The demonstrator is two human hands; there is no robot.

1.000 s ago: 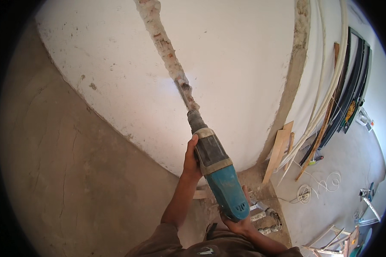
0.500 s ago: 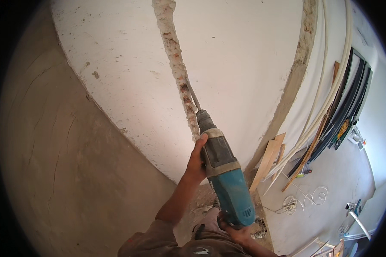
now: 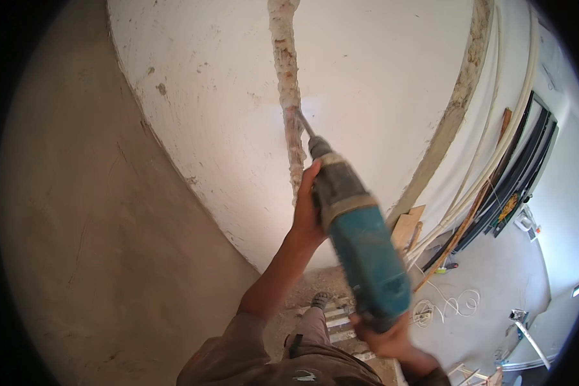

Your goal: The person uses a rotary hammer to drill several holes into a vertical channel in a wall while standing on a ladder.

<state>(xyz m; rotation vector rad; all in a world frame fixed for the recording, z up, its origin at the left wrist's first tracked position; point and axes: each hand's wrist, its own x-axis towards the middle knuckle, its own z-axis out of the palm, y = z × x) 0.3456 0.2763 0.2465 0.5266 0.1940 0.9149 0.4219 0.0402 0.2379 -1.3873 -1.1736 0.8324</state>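
A teal and dark grey rotary hammer point(image 3: 370, 257) points up and left at the white wall point(image 3: 367, 71). Its chisel bit point(image 3: 305, 123) meets the right side of a rough groove point(image 3: 285, 61) cut down the plaster. My left hand point(image 3: 309, 202) is wrapped round the tool's front housing, just behind the chuck; some fingers are hidden beneath it. At the rear end, my right hand point(image 3: 389, 338) is closed on the handle, slightly blurred, with the tool body covering part of the grip.
A grey wall point(image 3: 128, 225) adjoins on the left. A second, filled-looking strip point(image 3: 444, 141) runs down the white wall at right. Pale pipes point(image 3: 495, 141), dark lengths point(image 3: 518, 174) and boards point(image 3: 405, 225) lean beyond it. A coiled white cable point(image 3: 460, 303) lies on the floor. Slats point(image 3: 341, 328) lie near my foot.
The view has shifted, so the wall sits further right. The rotary hammer's rear has swung right and up with my right hand, and the bit's tip sits slightly lower along the groove.
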